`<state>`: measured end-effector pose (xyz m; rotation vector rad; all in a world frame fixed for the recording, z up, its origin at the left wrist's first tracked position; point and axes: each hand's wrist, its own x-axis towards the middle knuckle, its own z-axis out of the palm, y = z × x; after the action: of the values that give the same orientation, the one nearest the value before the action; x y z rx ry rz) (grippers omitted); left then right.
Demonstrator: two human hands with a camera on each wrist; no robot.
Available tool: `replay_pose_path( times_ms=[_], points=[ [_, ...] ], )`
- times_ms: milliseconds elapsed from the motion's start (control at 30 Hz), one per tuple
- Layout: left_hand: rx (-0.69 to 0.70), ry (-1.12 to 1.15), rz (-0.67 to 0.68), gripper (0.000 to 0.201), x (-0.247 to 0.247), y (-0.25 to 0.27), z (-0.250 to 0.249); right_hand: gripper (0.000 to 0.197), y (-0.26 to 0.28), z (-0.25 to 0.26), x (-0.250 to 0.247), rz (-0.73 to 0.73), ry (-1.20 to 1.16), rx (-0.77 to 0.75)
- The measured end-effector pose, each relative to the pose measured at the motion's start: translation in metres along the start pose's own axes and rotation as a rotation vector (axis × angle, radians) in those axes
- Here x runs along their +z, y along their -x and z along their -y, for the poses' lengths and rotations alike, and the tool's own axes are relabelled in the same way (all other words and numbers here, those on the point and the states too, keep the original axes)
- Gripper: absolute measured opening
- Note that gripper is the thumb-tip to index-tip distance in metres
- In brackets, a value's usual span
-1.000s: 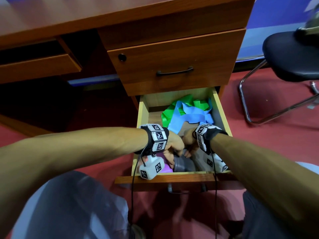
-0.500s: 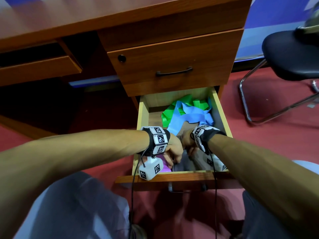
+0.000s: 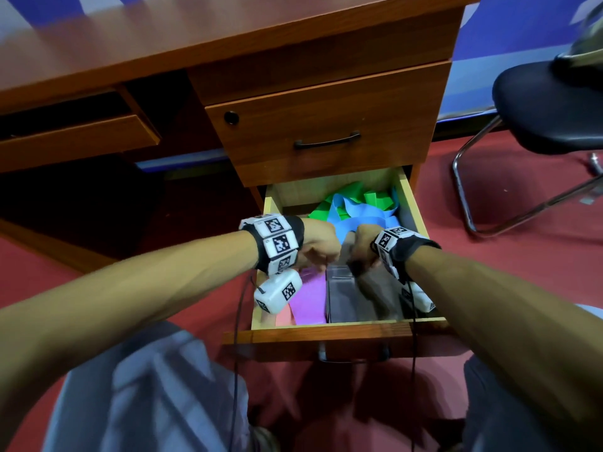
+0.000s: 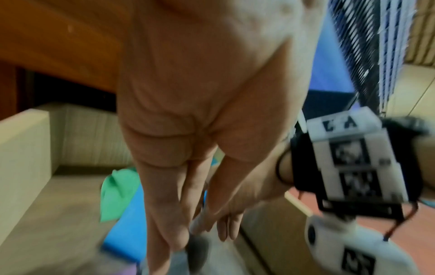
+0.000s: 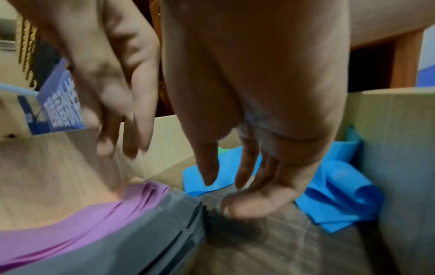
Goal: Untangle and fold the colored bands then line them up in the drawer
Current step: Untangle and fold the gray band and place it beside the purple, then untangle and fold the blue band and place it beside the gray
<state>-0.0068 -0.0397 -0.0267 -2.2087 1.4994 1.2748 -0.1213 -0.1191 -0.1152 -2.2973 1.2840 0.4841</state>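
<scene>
The bottom drawer (image 3: 410,207) stands open. At its near end lie folded bands side by side: a salmon one (image 3: 283,318), a purple one (image 3: 308,301) and a grey one (image 3: 346,298). A blue band (image 3: 355,218) and a green band (image 3: 350,192) are tangled at the far end. My left hand (image 3: 321,252) and right hand (image 3: 360,252) hover close together above the far end of the grey band (image 5: 141,232). In the wrist views both hands' fingers hang relaxed, pointing down, and hold nothing. The blue band (image 5: 341,195) lies just beyond the right hand.
A shut upper drawer with a dark handle (image 3: 326,143) overhangs the far end of the open one. A black chair (image 3: 548,109) on a metal frame stands to the right on the red carpet. My knees are under the drawer front.
Both hands have lifted off the grey band and moved a little toward the far end. The folded grey band now lies uncovered beside the purple one.
</scene>
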Motion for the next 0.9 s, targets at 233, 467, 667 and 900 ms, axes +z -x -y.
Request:
replay_pose_path(
  times_ms=[233, 467, 667, 900],
  points=[
    [0.133, 0.405, -0.295, 0.019, -0.033, 0.027, 0.016, 0.046, 0.003, -0.01, -0.032, -0.426, -0.218, 0.264],
    [0.107, 0.379, -0.467, 0.02, -0.03, 0.019, 0.051, 0.041, 0.002, -0.026, -0.021, -0.374, -0.381, 0.377],
    [0.13, 0.37, -0.493, 0.022, -0.031, 0.018, 0.051, 0.016, 0.01, -0.017, -0.028, -0.395, -0.417, 0.36],
    [0.169, 0.275, -0.546, 0.027, -0.033, 0.021, 0.043, 0.02, 0.015, 0.014, -0.05, -0.56, -0.598, 0.244]
  ],
)
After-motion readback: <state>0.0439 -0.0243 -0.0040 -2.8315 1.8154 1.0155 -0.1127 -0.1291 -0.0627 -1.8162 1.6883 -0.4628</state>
